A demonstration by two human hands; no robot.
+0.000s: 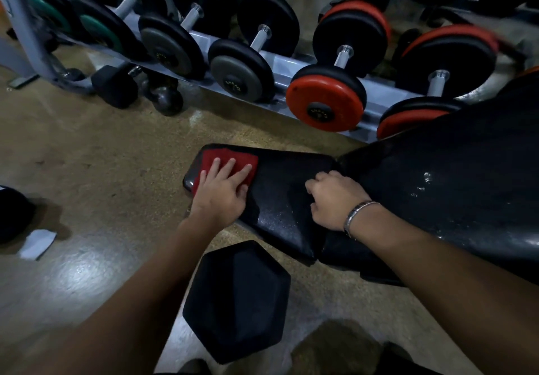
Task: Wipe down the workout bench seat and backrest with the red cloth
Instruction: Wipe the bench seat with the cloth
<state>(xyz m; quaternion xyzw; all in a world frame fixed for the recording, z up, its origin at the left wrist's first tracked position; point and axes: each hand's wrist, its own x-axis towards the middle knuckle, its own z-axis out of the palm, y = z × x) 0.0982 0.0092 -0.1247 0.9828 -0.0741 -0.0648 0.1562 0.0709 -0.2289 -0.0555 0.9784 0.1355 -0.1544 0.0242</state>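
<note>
A speckled tan gym floor (pixel 102 170) runs under a long grey dumbbell rack (pixel 281 64) at the back. The round dumbbells on it have small stamped markings on their end caps, too faint to read. The shiny black backrest (pixel 437 176) rises at the right and meets the flat black seat (pixel 291 176). 1 black hex dumbbell head (pixel 236 301) stands on the floor just before the seat. The left hand (pixel 221 194) lies flat, fingers spread, pressing the red cloth (pixel 221 153) onto the seat's far left end. The right hand (pixel 335 197), with a metal bracelet (pixel 357 214) at its wrist, rests curled on the seat near the backrest with nothing visible in it. A white paper scrap (pixel 36 243) lies at the left.
</note>
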